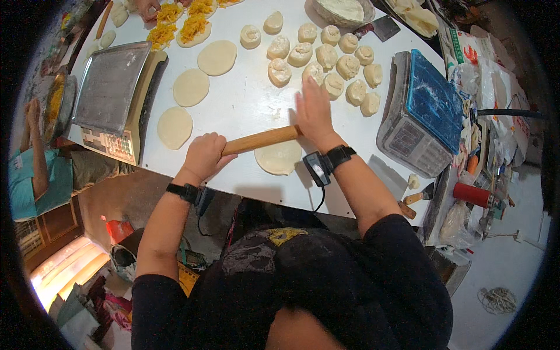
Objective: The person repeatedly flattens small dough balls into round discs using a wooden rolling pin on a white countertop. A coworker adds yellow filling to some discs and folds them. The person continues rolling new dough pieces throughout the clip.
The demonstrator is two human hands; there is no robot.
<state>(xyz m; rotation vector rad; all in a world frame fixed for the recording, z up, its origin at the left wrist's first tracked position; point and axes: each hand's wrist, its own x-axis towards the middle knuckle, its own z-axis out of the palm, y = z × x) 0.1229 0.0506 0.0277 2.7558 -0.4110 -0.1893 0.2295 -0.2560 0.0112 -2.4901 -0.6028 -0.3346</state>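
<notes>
My left hand [203, 153] is closed around the left end of a wooden rolling pin [262, 140]. The pin lies slantwise across the far part of a flat round of dough [280, 158] near the table's front edge. Against the pin's right end rests the heel of my right hand [314, 109], its fingers stretched forward. Those fingertips reach a floured dough piece [313, 72] and cover its near edge; whether they press on it I cannot tell. To the left lie three rolled dough rounds [175, 128]. Several small dough pieces [327, 56] sit beyond my right hand.
A scale with a metal tray [111, 87] stands left, and a blue-topped scale [435, 100] right. Dough rounds with shredded orange filling [192, 30], a flour bowl [343, 11] and a cleaver [385, 28] are farther back. Another person's hand [148, 8] shows at the top. Scrapers [415, 199] lie front right.
</notes>
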